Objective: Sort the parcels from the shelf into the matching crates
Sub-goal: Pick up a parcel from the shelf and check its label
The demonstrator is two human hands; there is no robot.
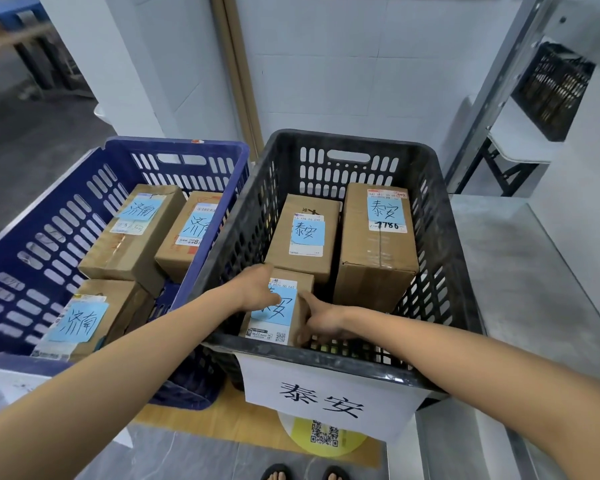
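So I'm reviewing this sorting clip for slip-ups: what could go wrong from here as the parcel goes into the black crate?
1. The right hand sits between the held parcel and the black crate front wall; fingers could get pinched.
2. The left hand covers part of the blue label, so a mismatch with the crate sign might be missed.
3. The parcel could knock the neighbouring box.

A white paper sign (pixel 329 400) on the front of the black crate (pixel 440 258) reads 泰安; two parcels inside carry blue notes reading 泰安, the taller parcel (pixel 378 244) also showing handwritten 7786 below; blue notes on parcels in the blue crate (pixel 49 216) read 济南; a yellow sticker (pixel 323 438) beneath bears a QR code; finer print is illegible.
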